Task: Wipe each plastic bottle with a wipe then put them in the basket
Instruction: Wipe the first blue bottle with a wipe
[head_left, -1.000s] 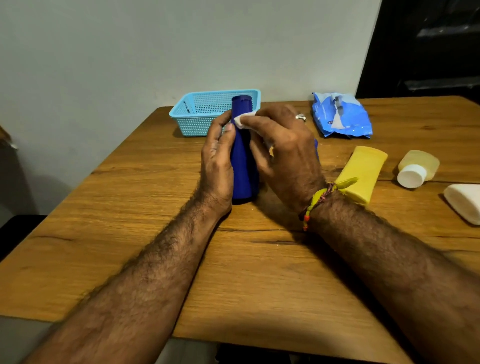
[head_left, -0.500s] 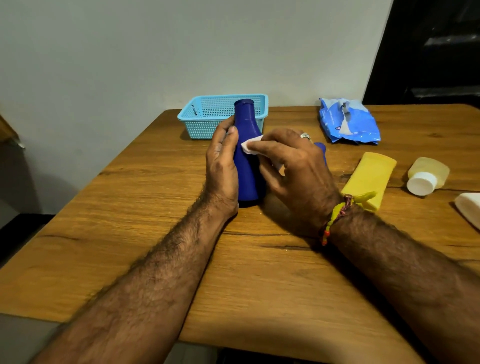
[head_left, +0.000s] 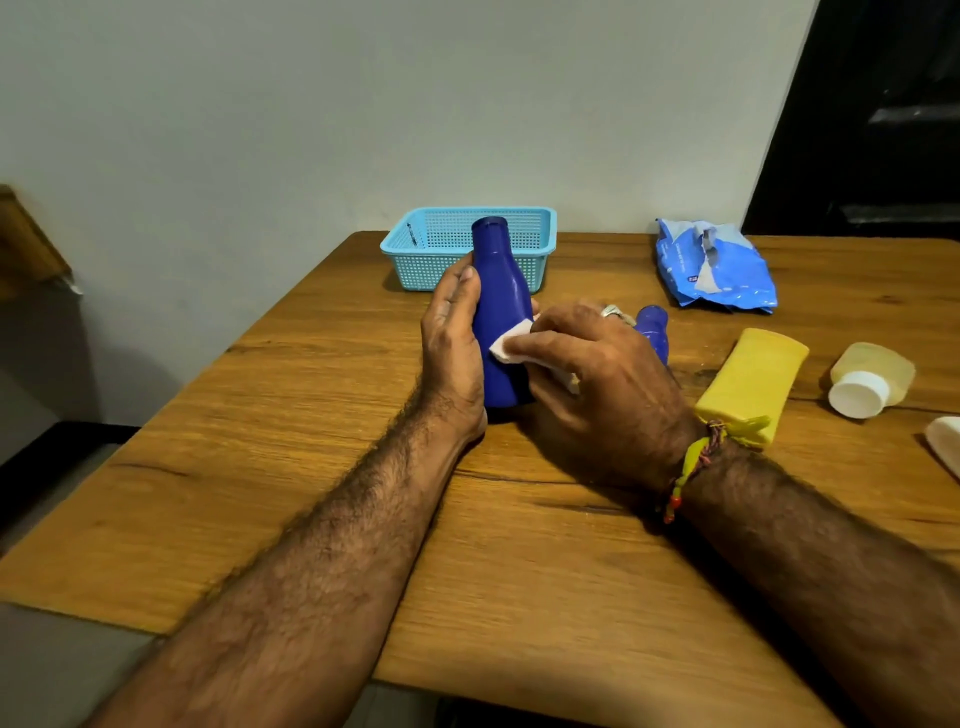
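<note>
Head view: white wipe (head_left: 511, 343), pinched in right hand (head_left: 605, 387) fingers, slid from neck down to mid-body of upright dark blue plastic bottle (head_left: 498, 312) on wooden desk (head_left: 311, 467). Left hand (head_left: 453, 345) curled round bottle, steadied it. Lower body unwiped; light blue mesh basket (head_left: 467, 244) waited behind.

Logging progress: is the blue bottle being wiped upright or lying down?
Upright: the blue bottle stands base-down on the table, neck up.
</note>
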